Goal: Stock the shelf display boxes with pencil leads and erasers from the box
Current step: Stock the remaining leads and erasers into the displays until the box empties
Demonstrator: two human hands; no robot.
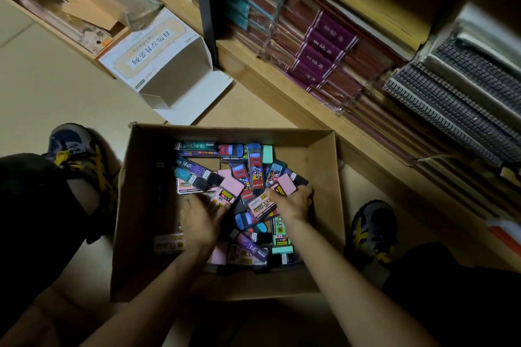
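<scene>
The cardboard box (324,149) stands on the floor (42,79) just beside the wooden shelf (282,93) and holds a loose pile of lead packs and erasers (253,166). In it, the right hand (293,203) has its fingers curled on a pink pack (286,184). The left hand (201,222) lies on the pile but is blurred, so I cannot tell its fingers' state.

My left hand (201,222) and right hand (293,203) bare, forearms (158,284) bare, black shorts (31,194), grey-blue trainers (372,229), yellow laces (66,155).

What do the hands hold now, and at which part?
The right hand grips a pink pack at its near end. The left hand rests on packs; hold cannot be told.
</scene>
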